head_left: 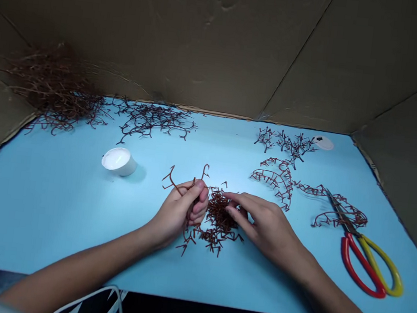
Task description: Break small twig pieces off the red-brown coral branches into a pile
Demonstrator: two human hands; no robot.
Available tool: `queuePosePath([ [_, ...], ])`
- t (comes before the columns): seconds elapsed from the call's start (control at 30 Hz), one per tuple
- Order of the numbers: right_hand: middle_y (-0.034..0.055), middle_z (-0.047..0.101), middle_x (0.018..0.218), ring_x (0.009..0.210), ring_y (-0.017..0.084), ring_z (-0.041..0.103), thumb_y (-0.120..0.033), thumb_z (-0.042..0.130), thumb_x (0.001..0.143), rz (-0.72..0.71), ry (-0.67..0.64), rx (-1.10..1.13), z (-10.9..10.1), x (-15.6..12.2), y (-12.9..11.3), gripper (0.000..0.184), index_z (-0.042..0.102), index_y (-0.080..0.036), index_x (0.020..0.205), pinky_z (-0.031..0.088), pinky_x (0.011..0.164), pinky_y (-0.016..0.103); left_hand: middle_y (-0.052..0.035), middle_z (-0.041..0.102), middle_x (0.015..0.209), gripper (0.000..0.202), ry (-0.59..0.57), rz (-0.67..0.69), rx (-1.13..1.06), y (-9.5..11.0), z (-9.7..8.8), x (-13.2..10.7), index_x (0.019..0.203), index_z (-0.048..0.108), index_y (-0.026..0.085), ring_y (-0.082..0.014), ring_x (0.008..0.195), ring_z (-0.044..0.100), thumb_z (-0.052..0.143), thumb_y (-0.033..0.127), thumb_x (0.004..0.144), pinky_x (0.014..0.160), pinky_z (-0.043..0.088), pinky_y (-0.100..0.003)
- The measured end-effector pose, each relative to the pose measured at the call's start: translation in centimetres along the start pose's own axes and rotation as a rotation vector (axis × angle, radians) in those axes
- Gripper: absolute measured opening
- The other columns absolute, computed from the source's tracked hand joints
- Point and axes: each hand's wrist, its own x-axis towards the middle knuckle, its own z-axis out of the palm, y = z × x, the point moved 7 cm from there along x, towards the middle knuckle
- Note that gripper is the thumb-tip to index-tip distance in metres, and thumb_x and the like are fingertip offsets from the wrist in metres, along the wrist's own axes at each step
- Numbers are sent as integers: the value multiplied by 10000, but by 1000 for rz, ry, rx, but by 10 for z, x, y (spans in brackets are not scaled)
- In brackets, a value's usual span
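My left hand [183, 206] is closed around a brown branched plastic stem [172, 178], whose thin forked ends stick out above and below the fist. Close to it, my right hand [258, 215] reaches over the right edge of a loose pile of small brown forked pieces [220, 215]. Its thumb and index finger are bent with a gap between their tips, and I make out nothing held there. More of the small pieces lie scattered at the pile's front edge, below the left fist.
Red-and-yellow-handled scissors [364, 257] lie at right, blades over curved reddish stem strips [341, 212]. Dark branched clusters [289, 143] and a white disc [324, 143] sit behind. At left are a white cup [119, 161], dark stems [156, 119] and a tangled brown heap [58, 89]. Cardboard walls [213, 51] enclose the table.
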Motion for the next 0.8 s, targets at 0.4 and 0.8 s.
queuePosePath([
  [0.4, -22, 617, 658, 571, 131, 522, -479, 704, 971, 226, -192, 153, 44, 1, -22, 354, 597, -205, 776, 338, 580, 282, 27, 514, 651, 493, 46, 185, 308, 1, 11, -9, 788, 568, 180, -110, 600, 497, 649, 609, 1018, 593, 466, -227],
  [0.8, -58, 476, 640, 571, 86, 436, -254, 490, 1104, -141, -101, 462, 6, -2, -40, 363, 480, -216, 743, 357, 562, 224, 100, 224, 578, 465, 40, 123, -96, 18, -1, -4, 713, 442, 203, -67, 486, 149, 706, 429, 1023, 406, 228, -159],
])
